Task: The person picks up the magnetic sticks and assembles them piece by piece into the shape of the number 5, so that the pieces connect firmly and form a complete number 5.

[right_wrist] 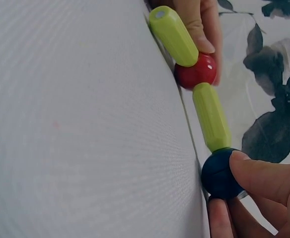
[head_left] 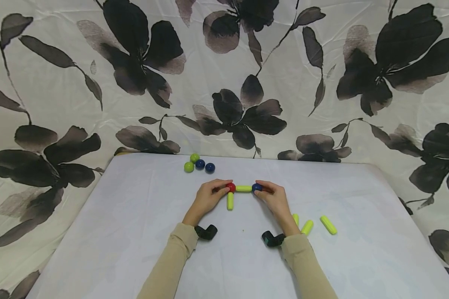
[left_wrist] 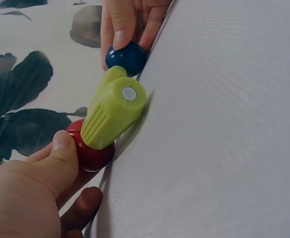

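My left hand [head_left: 206, 198] pinches a red ball [head_left: 230, 187] between thumb and fingers. From that ball one yellow-green rod [head_left: 230, 201] points toward me, its pale end disc showing in the left wrist view. A second yellow-green rod [right_wrist: 212, 117] runs sideways from the red ball to a dark blue ball [right_wrist: 221, 173]. My right hand [head_left: 275, 200] grips this blue ball with thumb and fingers. The joined pieces form a corner shape, low over the white table [head_left: 134, 249].
Two green balls [head_left: 188, 167] and two dark blue balls [head_left: 210, 168] sit near the table's far edge. Several loose yellow-green rods [head_left: 328, 224] lie right of my right wrist, one partly hidden by it. A floral cloth [head_left: 194, 83] hangs behind the table.
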The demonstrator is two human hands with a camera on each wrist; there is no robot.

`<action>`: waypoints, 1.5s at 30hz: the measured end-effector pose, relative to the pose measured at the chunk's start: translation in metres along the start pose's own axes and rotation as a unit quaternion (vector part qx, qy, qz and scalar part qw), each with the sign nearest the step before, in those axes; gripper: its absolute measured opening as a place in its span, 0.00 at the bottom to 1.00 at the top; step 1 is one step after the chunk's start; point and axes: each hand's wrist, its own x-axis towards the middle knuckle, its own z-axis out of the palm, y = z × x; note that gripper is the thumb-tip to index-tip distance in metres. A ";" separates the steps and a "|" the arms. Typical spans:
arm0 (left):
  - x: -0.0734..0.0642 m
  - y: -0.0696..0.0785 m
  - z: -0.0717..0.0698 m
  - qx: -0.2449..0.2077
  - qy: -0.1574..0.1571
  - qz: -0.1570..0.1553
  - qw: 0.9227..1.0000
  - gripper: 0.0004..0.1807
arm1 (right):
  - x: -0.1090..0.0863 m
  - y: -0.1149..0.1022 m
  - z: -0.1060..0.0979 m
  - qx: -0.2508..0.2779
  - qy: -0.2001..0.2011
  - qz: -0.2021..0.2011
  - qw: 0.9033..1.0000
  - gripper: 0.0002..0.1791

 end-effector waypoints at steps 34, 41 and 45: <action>0.000 0.006 0.002 0.025 -0.003 0.000 1.000 0.17 | -0.002 0.000 -0.001 -0.001 -0.001 0.016 1.000 0.21; 0.000 0.002 0.001 0.024 -0.005 -0.009 1.000 0.18 | -0.001 -0.001 0.000 -0.002 -0.001 0.015 1.000 0.20; 0.001 0.002 -0.001 0.006 -0.013 -0.013 1.000 0.18 | -0.002 -0.003 0.001 -0.005 -0.001 0.013 1.000 0.21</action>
